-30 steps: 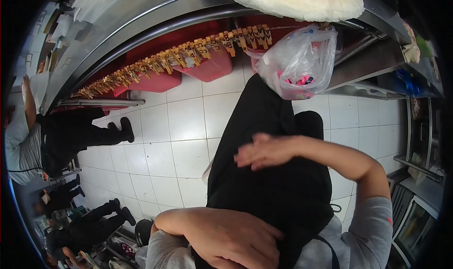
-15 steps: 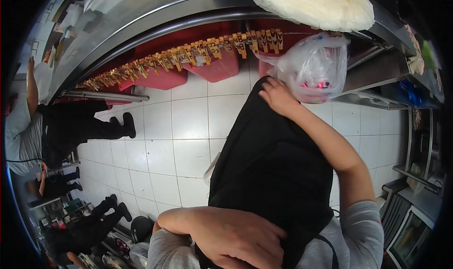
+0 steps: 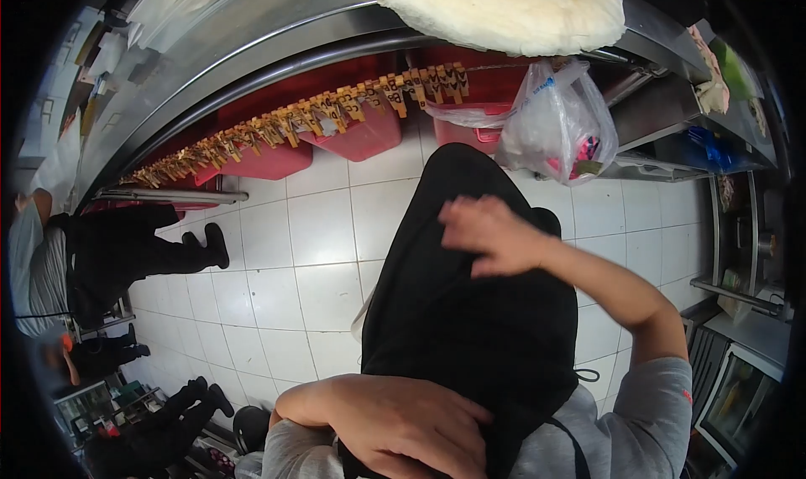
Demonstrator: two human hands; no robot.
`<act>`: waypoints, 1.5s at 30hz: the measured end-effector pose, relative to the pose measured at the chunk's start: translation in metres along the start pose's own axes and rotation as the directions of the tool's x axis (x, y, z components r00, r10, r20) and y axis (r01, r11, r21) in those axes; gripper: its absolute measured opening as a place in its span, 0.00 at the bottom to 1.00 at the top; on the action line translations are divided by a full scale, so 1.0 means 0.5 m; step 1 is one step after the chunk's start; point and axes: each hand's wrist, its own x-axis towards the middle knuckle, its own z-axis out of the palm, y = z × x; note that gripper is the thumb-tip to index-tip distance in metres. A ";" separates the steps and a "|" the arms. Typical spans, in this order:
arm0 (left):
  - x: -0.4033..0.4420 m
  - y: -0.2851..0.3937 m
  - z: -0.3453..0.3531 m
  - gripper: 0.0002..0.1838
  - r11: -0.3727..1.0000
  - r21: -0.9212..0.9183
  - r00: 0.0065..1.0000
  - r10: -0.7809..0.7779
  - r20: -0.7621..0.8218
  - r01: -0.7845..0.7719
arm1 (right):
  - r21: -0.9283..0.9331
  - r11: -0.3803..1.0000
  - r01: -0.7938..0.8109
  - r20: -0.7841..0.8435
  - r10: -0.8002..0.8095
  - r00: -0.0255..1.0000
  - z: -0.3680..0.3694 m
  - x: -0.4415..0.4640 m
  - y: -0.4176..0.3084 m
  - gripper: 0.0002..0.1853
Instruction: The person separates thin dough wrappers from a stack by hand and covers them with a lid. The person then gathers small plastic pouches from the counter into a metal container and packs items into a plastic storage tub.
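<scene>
My right hand [image 3: 494, 237] is over the black apron [image 3: 470, 336] across my thighs, slightly blurred, with its fingers apart and nothing in them. Across my waist rests my left hand [image 3: 407, 420], back upward, its fingers loosely extended against the apron; their tips are partly hidden. Beyond my knees a knotted clear plastic bag [image 3: 558, 126] with pink items inside hangs below the counter edge. A large pale, flat round piece [image 3: 504, 9] lies on the metal counter above it.
Wooden clothespins [image 3: 311, 114] with letters hang in a row under the steel counter [image 3: 252, 34]. Red bins [image 3: 361, 135] stand beneath, on white floor tiles [image 3: 323, 227]. One person [image 3: 109, 244] stands at the left; others are lower left. Metal shelving [image 3: 726, 252] stands at right.
My right hand went forward to the knee beside the bag, then came back over the apron. My left hand has stayed at my waist. The view has shifted slightly.
</scene>
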 end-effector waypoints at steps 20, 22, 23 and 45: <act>-0.012 0.013 0.005 0.13 0.994 0.079 0.996 -0.076 0.036 0.073 | 0.289 0.954 -0.087 -0.362 0.193 0.912 0.038 -0.028 0.045 0.13; -0.024 -0.005 0.006 0.16 0.999 0.037 0.996 -0.040 0.081 0.037 | 0.656 0.734 -0.175 -0.066 0.287 0.956 0.043 -0.030 -0.016 0.13; -0.027 -0.010 0.008 0.18 1.000 0.021 0.995 -0.023 0.099 0.021 | 0.641 0.744 -0.188 -0.008 0.252 0.968 0.043 -0.031 -0.024 0.14; -0.019 -0.014 0.012 0.19 0.999 0.030 0.995 -0.026 0.097 0.024 | 0.757 0.609 -0.238 -0.031 0.397 0.917 0.074 -0.053 -0.027 0.05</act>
